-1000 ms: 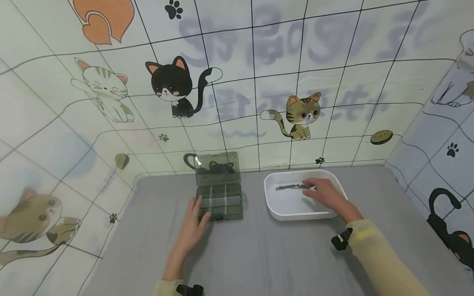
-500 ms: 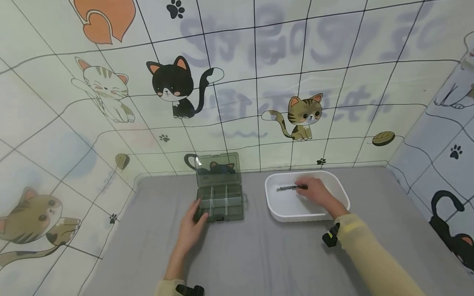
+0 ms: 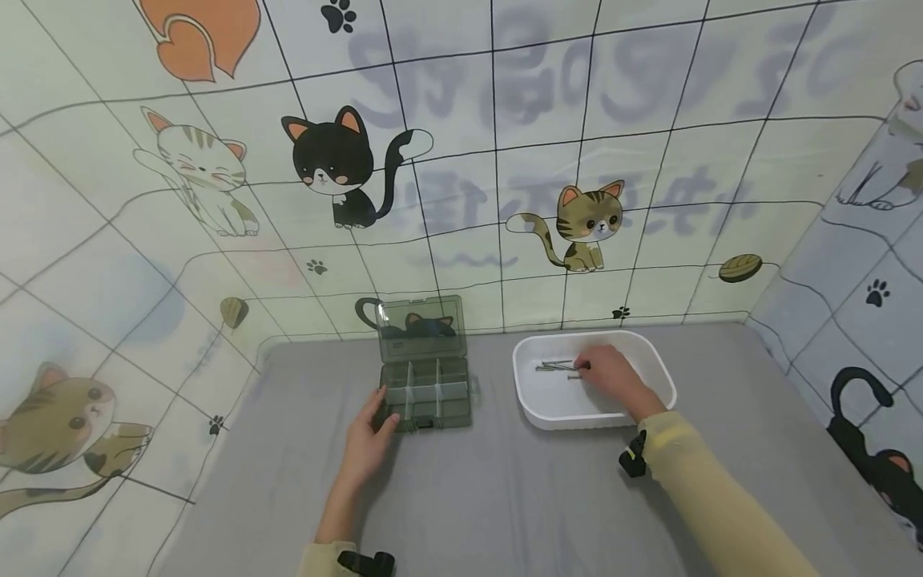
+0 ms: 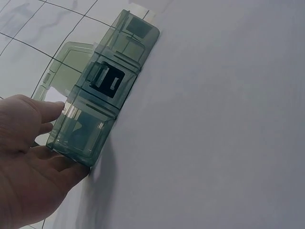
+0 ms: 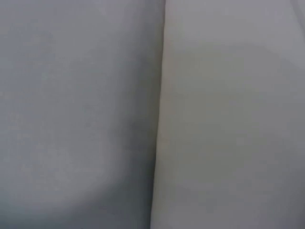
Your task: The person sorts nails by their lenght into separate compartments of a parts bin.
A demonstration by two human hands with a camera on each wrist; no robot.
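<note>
A green see-through storage box [image 3: 453, 413] with small compartments stands with its lid [image 3: 422, 340] raised at the back. My left hand [image 3: 366, 449] holds the box by its front left corner, thumb at the front and fingers along the side. That same hand [image 4: 28, 162] grips the box's end [image 4: 78, 138] in the left wrist view. Inside a white tray [image 3: 530, 405], my right hand [image 3: 614, 377] has its fingertips at a few thin metal screws or nails [image 3: 554, 367]. Whether it pinches one is too small to tell. The right wrist view shows only cloth and sleeve.
Grey cloth [image 3: 497, 497] covers the table, with a strip of it between box and tray. A cat-patterned sheet [image 3: 461, 200] hangs close behind both containers and on both sides. A black latch [image 4: 110, 78] is on the box's front.
My right hand has shifted slightly left in the tray, and a short metal piece now shows apart from the others. The left hand has slid a little toward me along the box.
</note>
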